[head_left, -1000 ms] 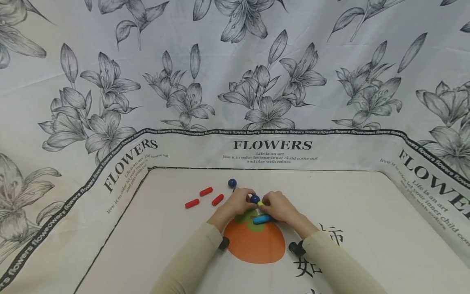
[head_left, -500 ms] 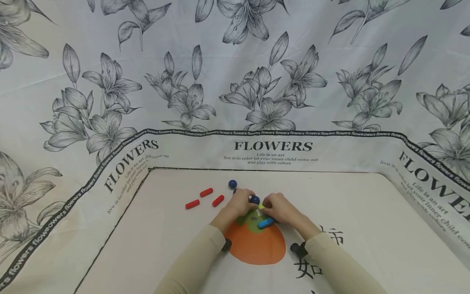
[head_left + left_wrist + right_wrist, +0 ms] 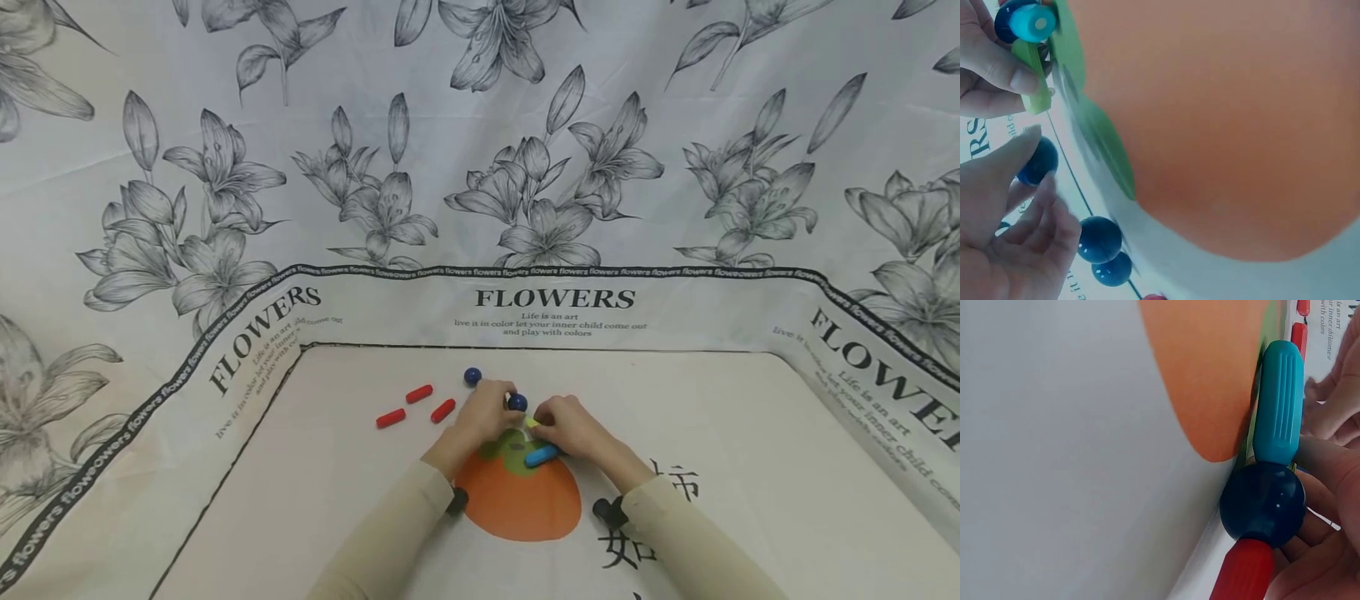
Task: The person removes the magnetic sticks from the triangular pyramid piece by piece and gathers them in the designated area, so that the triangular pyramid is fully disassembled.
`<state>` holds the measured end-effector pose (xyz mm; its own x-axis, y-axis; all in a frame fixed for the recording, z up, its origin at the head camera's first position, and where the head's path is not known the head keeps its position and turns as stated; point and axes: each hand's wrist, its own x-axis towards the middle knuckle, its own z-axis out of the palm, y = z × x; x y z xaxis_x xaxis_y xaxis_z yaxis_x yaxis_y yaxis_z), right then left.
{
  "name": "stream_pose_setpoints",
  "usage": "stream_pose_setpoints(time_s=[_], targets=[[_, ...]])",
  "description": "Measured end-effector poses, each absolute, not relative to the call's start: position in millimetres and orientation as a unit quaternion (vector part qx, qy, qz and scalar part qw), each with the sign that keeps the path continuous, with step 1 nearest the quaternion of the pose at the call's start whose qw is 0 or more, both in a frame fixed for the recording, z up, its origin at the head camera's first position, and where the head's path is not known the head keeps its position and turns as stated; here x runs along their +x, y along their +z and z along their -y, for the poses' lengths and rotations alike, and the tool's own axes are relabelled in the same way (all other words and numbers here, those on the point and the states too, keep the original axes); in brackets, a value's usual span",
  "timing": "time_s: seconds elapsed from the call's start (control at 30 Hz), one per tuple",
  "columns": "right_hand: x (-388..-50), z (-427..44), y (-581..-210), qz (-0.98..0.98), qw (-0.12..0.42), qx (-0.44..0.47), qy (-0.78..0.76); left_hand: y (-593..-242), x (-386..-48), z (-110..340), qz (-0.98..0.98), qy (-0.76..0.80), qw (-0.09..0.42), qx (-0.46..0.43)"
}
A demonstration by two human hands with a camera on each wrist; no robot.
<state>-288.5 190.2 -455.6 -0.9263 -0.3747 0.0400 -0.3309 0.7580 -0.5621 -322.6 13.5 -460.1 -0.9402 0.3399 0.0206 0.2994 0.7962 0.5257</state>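
Note:
My left hand (image 3: 483, 412) pinches a dark blue ball (image 3: 1040, 161) between thumb and fingertips. Close on its right, my right hand (image 3: 573, 427) grips a yellow-green rod (image 3: 1036, 90), its tip pointing toward that ball with a small gap between. A light blue rod (image 3: 542, 455) hangs below the right fingers; in the right wrist view this rod (image 3: 1279, 403) meets another dark blue ball (image 3: 1263, 505), from which a red rod (image 3: 1244, 572) extends. How the green rod joins these parts is mostly hidden by my hand.
Several red rods (image 3: 391, 417) lie to the left of my hands. Beyond the left hand rests a loose blue ball (image 3: 472, 377); the left wrist view has two balls (image 3: 1099, 239) close together. An orange fruit print (image 3: 521, 504) marks the cloth. A flowered curtain (image 3: 420, 308) stands behind.
The green rod's tip and the ball in my left hand, together a second ago, are now slightly apart. The light blue rod has swung a little to the right and down.

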Motion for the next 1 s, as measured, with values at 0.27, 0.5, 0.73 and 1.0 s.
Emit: stream_pose_setpoints(time_s=[0.27, 0.5, 0.73, 1.0], targets=[[-291.0, -186.1, -458.9, -0.936, 0.041, -0.177, -0.302, -461.5, -331.3, -13.2, -0.973, 0.201, -0.013, 0.114], [-289.6, -182.6, -459.9, -0.938, 0.047, -0.177, -0.293, -464.3, -332.1, -12.6, -0.979, 0.179, -0.008, 0.101], [-283.6, -188.5, -453.4, -0.945, 0.047, -0.172, -0.273, -460.4, -325.3, -7.9, -0.980, 0.178, -0.010, 0.091], [-272.6, -210.1, -432.9, -0.953, 0.044, -0.178, -0.240, -452.3, -312.3, 6.6, -0.969, 0.207, -0.016, 0.133]])
